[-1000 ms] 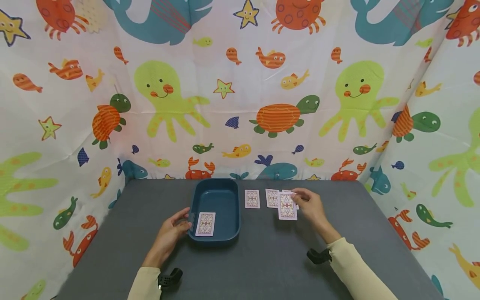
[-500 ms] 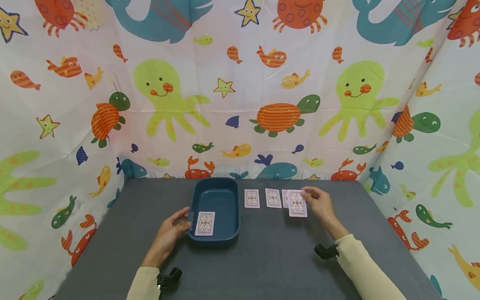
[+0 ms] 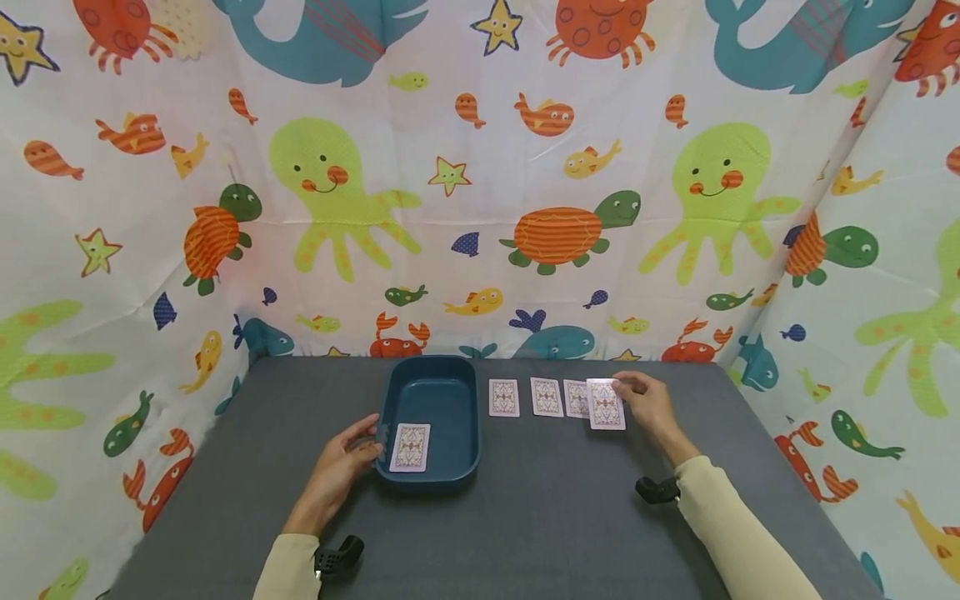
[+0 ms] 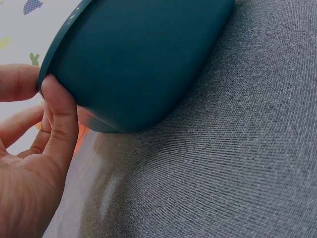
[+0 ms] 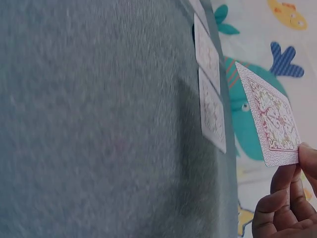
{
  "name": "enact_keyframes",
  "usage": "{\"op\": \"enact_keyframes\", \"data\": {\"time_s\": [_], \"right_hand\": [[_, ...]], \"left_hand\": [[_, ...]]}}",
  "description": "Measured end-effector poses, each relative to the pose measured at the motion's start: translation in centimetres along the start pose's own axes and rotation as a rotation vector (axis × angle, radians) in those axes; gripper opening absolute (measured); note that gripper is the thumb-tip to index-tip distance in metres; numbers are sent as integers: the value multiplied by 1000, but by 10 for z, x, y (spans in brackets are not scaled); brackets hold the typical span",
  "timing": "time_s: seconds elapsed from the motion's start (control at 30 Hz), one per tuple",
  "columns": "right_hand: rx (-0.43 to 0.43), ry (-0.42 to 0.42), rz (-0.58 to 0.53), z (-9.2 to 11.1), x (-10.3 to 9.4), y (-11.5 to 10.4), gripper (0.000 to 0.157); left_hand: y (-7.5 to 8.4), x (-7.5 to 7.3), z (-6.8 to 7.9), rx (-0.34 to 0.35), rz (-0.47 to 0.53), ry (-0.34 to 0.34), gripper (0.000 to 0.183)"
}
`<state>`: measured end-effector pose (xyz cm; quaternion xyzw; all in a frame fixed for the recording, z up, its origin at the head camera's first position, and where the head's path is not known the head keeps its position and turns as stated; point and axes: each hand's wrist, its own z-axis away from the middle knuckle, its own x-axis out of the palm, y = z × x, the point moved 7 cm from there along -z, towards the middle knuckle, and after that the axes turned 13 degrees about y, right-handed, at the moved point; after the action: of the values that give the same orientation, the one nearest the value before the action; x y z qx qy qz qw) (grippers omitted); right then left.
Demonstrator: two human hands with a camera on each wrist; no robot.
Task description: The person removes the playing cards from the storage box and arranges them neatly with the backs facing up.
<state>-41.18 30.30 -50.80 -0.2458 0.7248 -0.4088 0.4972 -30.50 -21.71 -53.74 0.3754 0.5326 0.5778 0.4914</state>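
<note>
In the head view, my left hand (image 3: 339, 471) pinches the left rim of a dark teal tray (image 3: 446, 421) between thumb and fingers. A patterned playing card (image 3: 410, 448) lies back up inside the tray, near its front left. My right hand (image 3: 649, 407) pinches the top right corner of another playing card (image 3: 606, 405). In the right wrist view this held card (image 5: 271, 119) is raised above the table, its patterned back showing. Left of it, a row of face-down cards rests on the table: one (image 3: 504, 398) by the tray, a middle one (image 3: 547, 397), and a partly covered one (image 3: 576, 399).
A grey cloth covers the table (image 3: 525, 517). Behind it and along both sides hangs a white curtain (image 3: 420, 292) printed with sea animals. The card row lies near the table's back edge.
My right hand has carried the held card to the right, past the covered card at the row's right end, uncovering more of it. The left hand and tray stay put.
</note>
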Motion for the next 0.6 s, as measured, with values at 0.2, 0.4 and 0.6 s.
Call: {"op": "enact_keyframes", "data": {"time_s": [0.2, 0.4, 0.6], "right_hand": [[21, -24, 12, -10, 2, 13, 35], [56, -46, 11, -21, 3, 25, 36], [86, -61, 36, -29, 3, 33, 34]], "left_hand": [[-3, -1, 0, -6, -5, 6, 55], [-5, -1, -2, -8, -10, 8, 55], [-4, 0, -2, -9, -17, 10, 55]]}}
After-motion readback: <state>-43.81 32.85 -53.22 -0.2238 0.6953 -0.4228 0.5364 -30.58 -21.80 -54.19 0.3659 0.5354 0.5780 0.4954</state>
